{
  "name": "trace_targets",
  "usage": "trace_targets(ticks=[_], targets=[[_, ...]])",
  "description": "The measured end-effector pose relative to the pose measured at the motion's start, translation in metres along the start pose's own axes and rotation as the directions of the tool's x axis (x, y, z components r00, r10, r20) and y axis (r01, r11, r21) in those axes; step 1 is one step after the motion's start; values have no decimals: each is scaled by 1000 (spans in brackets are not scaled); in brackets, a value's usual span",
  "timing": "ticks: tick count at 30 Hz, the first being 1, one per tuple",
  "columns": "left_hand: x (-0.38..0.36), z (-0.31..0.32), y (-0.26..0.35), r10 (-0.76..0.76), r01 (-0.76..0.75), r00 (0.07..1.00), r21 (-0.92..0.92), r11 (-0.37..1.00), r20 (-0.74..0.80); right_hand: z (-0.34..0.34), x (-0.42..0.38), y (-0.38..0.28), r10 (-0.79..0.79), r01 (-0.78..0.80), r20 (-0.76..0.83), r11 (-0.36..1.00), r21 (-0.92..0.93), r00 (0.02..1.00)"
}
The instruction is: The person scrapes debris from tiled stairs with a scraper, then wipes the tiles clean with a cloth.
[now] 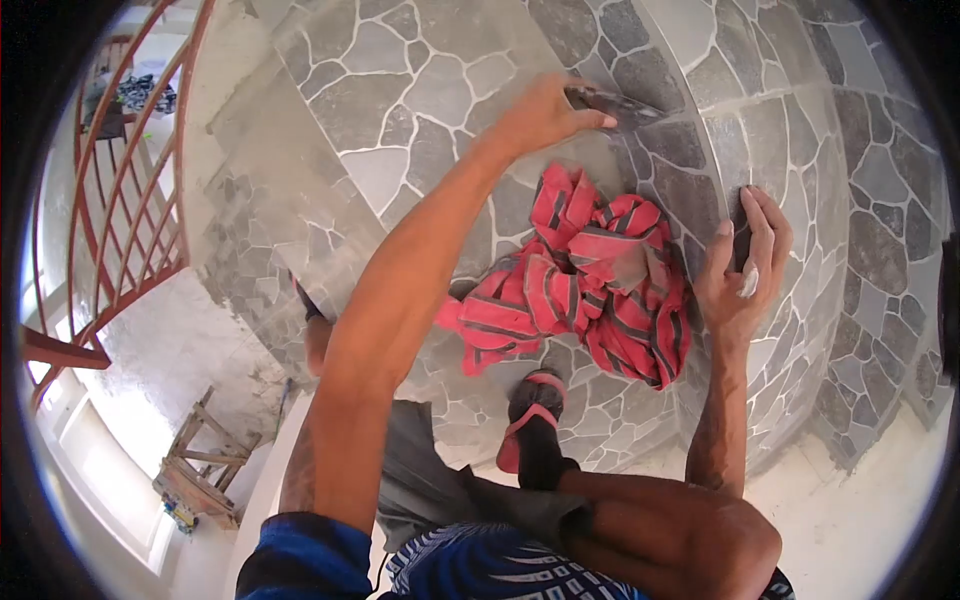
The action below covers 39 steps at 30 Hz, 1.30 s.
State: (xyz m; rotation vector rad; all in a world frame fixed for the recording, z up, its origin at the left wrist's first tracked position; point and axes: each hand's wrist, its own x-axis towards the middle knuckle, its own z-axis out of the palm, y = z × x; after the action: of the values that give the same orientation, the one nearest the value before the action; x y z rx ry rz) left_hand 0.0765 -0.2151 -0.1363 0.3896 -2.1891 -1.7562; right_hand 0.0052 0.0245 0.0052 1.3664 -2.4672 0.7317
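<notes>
My left hand reaches forward over the stone-patterned floor, close to the base of the wall. Its fingers are closed on a dark, flat, blade-like tool, partly hidden by the hand and slightly blurred. Against the stone-patterned wall rests my right hand, thumb and fingers apart. A whitish smear shows on one of its fingers, and a dark patch between thumb and fingers cannot be made out. Between the two arms a crumpled red cloth with dark stripes lies on the floor, touched by neither hand.
My foot in a red-strapped sandal stands just behind the cloth. To the left are a reddish-brown metal railing and, lower down, a wooden stand. Stone-patterned flooring with pale joints extends ahead.
</notes>
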Motion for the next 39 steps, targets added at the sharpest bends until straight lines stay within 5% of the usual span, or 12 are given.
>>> trace_targets(ticks=[3, 6, 9, 12, 18, 21, 22, 24, 28, 31, 34, 39], targets=[[6, -1, -7, -77, 78, 997, -44, 996, 26, 0, -4, 1, -12, 13, 12, 1000, -16, 1000], [-12, 11, -2, -90, 96, 959, -9, 995, 270, 0, -2, -5, 9, -8, 23, 1000, -23, 1000], [-45, 13, 33, -100, 119, 970, -73, 990, 221, -5, -3, 0, -46, 46, 43, 999, -14, 998], [-83, 25, 31, 194, -149, 969, -268, 952, 153, -13, -7, -5, -135, 132, 84, 990, 39, 987], [-114, 28, 69, 91, -59, 985, -208, 976, 148, -3, -7, -32, -329, 154, 424, 905, 396, 844], [-109, 37, 84, 132, -176, 931, -102, 979, -340, -17, 3, -27, -180, 27, 427, 940, 341, 886], [-111, 37, 80, 45, -71, 910, -48, 996, -411, -25, 8, -23, -128, -7, 406, 949, 314, 905], [-118, 36, 66, -107, 150, 826, 32, 988, -554, -43, 12, -14, 572, -591, 169, 801, 94, 802], [-117, 67, 72, -310, 339, 925, 106, 935, -219, -14, 19, 29, 706, -479, 97, 365, 798, 701], [-117, 106, 90, -252, 291, 956, 371, 882, -149, -11, 15, 36, 739, -487, 50, 390, 781, 672], [-119, 130, 71, -429, 412, 901, 446, 795, -68, -10, 16, 32, 740, -467, 42, 379, 799, 672], [-146, 71, 70, -421, 285, 893, 522, 804, 159, -13, 13, 33, 737, -451, 56, 350, 821, 674]])
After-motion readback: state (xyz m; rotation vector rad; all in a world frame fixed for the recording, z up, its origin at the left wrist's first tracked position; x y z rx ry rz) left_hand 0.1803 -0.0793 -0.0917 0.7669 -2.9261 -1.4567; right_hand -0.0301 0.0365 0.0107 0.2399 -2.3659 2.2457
